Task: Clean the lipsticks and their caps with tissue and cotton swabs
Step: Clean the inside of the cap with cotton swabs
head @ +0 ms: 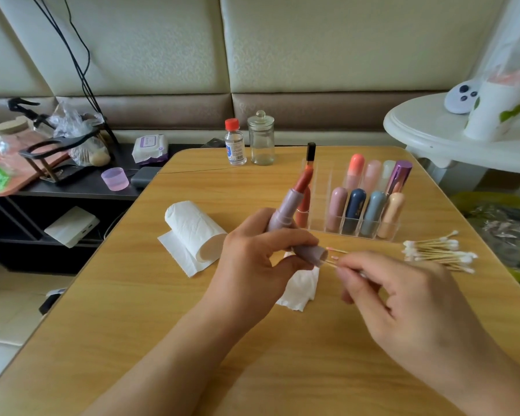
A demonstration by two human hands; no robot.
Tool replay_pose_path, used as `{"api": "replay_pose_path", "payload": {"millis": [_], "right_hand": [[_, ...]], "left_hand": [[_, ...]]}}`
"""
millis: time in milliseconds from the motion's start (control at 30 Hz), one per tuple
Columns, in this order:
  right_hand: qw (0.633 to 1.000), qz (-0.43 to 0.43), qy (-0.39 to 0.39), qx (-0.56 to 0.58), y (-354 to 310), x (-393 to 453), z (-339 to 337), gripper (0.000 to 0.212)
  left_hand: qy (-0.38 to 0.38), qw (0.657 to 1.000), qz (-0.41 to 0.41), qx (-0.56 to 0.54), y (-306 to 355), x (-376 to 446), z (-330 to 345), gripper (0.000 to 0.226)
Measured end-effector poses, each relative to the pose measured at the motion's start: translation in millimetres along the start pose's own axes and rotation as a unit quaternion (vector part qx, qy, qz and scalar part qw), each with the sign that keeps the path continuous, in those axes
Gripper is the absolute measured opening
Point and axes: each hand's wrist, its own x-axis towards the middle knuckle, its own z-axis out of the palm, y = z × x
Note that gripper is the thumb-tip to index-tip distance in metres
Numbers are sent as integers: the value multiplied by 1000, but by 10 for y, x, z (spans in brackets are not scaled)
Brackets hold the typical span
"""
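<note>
In the head view, the left hand (252,253) grips both the uncapped lipstick (288,207) and its mauve cap (311,253), the cap's mouth just beyond the fingertips. The right hand (403,298) pinches a cotton swab (332,263) entering it. The person should probably twirl the swab gently against the inner wall, holding the cap steady over the crumpled tissue (300,289).

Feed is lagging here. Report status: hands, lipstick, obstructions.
Left hand grips open lipstick and its cap. Right hand pinches cotton swab at cap mouth. Nothing obstructing.
</note>
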Motion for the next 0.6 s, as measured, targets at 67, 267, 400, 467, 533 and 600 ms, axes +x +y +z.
{"api": "replay_pose_path", "payload": {"millis": [67, 267, 400, 467, 533, 600], "right_hand": [[1000, 12, 10, 20, 24, 14, 25, 24], [998, 26, -22, 54, 30, 13, 63, 24], [999, 37, -33, 22, 38, 42, 51, 19], [994, 47, -67, 72, 29, 27, 51, 26], [984, 80, -58, 146, -11, 33, 34, 29], [975, 107, -25, 195, -36, 48, 24, 27]], "left_hand": [[-15, 1000, -9, -11, 17, -1, 5, 29], [-22, 1000, 10, 7, 37, 6, -8, 25], [-17, 1000, 11, 8, 42, 4, -2, 25], [-10, 1000, 10, 4, 27, -9, -8, 27], [-5, 1000, 14, -1, 30, -18, 0, 27], [-4, 1000, 18, -2, 45, -9, 17, 28]]}}
